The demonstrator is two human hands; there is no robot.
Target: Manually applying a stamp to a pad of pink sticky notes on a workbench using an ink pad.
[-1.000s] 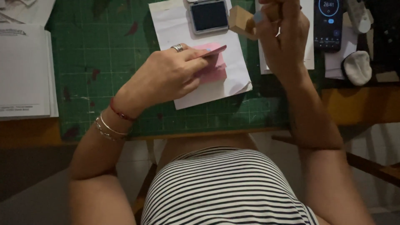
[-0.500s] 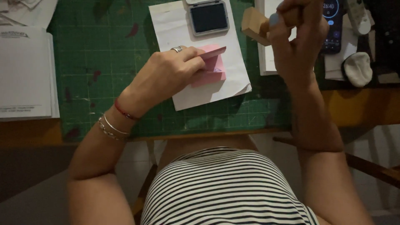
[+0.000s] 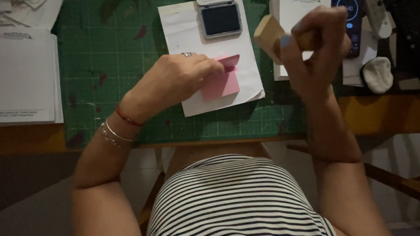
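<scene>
My left hand (image 3: 175, 83) rests on a pink pad of sticky notes (image 3: 221, 83), its fingertips lifting the top sheet at the upper edge. The pad lies on a white sheet of paper (image 3: 245, 74) spread over a green cutting mat (image 3: 96, 65). My right hand (image 3: 313, 48) is raised above the mat's right side and grips a wooden stamp (image 3: 267, 32), its block pointing up and left. A dark ink pad (image 3: 220, 19) in a grey case sits open at the top of the white sheet.
A stack of white paper (image 3: 26, 74) lies left of the mat. At the right are more white sheets (image 3: 302, 8), a phone with a lit screen (image 3: 350, 17) and a small white rounded object (image 3: 378, 74). The wooden table edge (image 3: 376, 118) runs below.
My right hand with the stamp has drifted right and slightly toward me. My left hand's fingers have peeled the pad's top sheet a little further.
</scene>
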